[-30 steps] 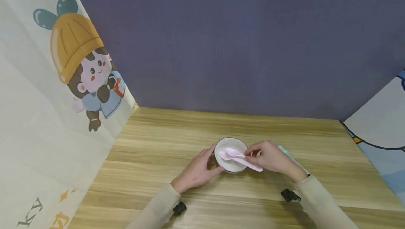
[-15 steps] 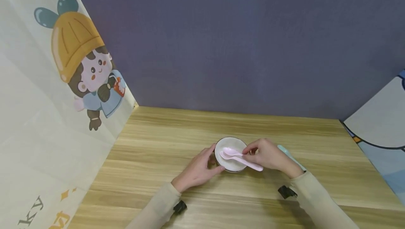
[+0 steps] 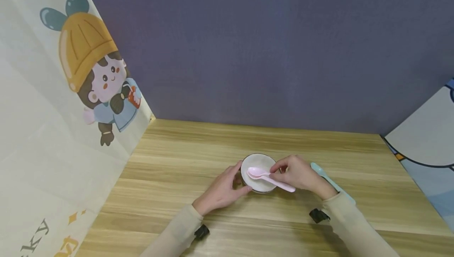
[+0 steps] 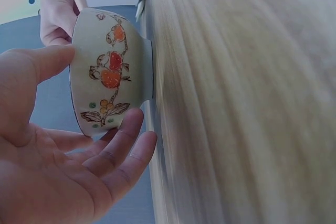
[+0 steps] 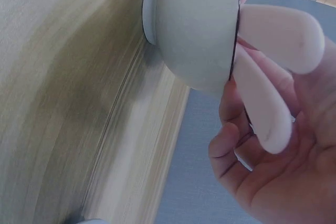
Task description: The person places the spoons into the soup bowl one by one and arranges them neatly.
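Observation:
A small white bowl [image 3: 257, 160] with a dark rim and orange fruit painted on its outside stands upright on the wooden table. My left hand [image 3: 221, 192] steadies it from the left, thumb at the rim and fingers against the side. One pink spoon [image 3: 283, 186] leans in the bowl, its handle sticking out over the right rim. My right hand [image 3: 298, 174] pinches a second pink spoon [image 3: 257, 171] above the rim; its scoop overlaps the first one's inside the bowl. Both pale spoon handles [image 5: 265, 108] jut past the rim in the right wrist view.
A mint-green spoon [image 3: 319, 170] lies on the table [image 3: 198, 138] right of the bowl, partly behind my right forearm. A dark purple-grey panel [image 3: 248, 52] closes off the back. A cartoon-printed panel [image 3: 88, 56] stands at left, another printed one [image 3: 425, 138] at right.
My right hand has shifted slightly left with its pink spoon, whose scoop now lies over the other spoon's. More of the mint-green spoon shows. My left hand stays at the bowl.

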Action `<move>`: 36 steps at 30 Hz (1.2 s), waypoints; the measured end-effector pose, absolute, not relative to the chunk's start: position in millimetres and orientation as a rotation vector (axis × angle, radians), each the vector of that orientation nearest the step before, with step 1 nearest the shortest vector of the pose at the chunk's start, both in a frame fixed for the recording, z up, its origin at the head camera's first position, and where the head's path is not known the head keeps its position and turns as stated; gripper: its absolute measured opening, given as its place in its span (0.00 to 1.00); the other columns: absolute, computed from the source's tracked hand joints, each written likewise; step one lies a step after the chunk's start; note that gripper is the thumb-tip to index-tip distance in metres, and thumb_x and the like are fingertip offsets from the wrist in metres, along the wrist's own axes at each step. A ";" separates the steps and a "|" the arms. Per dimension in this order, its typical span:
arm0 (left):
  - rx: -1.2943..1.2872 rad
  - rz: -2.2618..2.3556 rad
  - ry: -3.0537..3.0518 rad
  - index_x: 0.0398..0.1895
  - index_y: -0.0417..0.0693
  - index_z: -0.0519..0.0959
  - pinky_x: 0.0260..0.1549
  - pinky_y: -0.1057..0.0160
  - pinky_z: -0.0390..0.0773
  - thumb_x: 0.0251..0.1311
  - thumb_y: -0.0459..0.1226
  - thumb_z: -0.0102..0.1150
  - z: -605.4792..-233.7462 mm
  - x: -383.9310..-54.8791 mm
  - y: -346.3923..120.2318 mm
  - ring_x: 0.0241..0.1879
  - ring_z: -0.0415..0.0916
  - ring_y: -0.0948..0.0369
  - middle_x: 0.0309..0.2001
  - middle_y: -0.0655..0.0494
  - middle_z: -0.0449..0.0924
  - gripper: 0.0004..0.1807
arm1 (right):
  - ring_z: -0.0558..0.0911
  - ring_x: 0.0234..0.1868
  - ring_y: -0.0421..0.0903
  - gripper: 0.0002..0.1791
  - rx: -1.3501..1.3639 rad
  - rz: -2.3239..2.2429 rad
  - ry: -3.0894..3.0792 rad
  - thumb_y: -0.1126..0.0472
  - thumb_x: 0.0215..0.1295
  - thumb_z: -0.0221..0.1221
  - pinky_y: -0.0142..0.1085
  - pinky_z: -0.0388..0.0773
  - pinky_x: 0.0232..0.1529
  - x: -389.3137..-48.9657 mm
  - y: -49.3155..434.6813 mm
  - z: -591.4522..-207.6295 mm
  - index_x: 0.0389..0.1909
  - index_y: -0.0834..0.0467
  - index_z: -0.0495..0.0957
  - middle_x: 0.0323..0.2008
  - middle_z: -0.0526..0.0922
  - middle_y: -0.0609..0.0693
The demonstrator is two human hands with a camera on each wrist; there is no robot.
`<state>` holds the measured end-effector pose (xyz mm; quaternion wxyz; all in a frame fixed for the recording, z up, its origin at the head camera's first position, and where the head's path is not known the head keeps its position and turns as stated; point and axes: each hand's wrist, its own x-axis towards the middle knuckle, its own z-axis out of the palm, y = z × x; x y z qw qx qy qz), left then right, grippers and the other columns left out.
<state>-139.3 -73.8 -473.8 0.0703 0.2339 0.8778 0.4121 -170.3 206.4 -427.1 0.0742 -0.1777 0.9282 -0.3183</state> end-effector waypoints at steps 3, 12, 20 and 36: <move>0.702 1.234 2.642 0.86 0.52 0.58 0.51 0.63 0.81 0.70 0.54 0.67 -473.7 -139.5 -73.7 0.52 0.80 0.60 0.66 0.53 0.78 0.47 | 0.76 0.24 0.36 0.06 -0.541 -0.975 2.775 0.54 0.61 0.76 0.29 0.73 0.23 -170.8 206.2 -428.4 0.37 0.50 0.93 0.25 0.85 0.40; 0.699 1.245 2.623 0.86 0.54 0.56 0.53 0.62 0.82 0.70 0.56 0.67 -473.9 -138.6 -74.0 0.53 0.81 0.59 0.68 0.52 0.77 0.48 | 0.76 0.26 0.37 0.06 -0.544 -0.970 2.795 0.54 0.61 0.75 0.29 0.72 0.25 -170.5 207.6 -433.8 0.37 0.50 0.93 0.25 0.84 0.40; 0.702 1.238 2.626 0.87 0.54 0.56 0.54 0.61 0.82 0.70 0.57 0.66 -473.9 -138.1 -73.8 0.54 0.81 0.59 0.69 0.52 0.77 0.48 | 0.77 0.29 0.37 0.05 -0.511 -1.029 2.813 0.53 0.61 0.75 0.29 0.74 0.28 -167.3 210.2 -439.6 0.37 0.48 0.93 0.28 0.84 0.39; 0.697 1.244 2.633 0.86 0.54 0.57 0.52 0.63 0.82 0.69 0.56 0.67 -473.5 -138.8 -74.0 0.53 0.80 0.59 0.65 0.54 0.78 0.48 | 0.80 0.30 0.38 0.07 -0.555 -1.134 2.814 0.54 0.65 0.74 0.31 0.77 0.27 -165.3 221.1 -441.4 0.40 0.50 0.93 0.29 0.87 0.41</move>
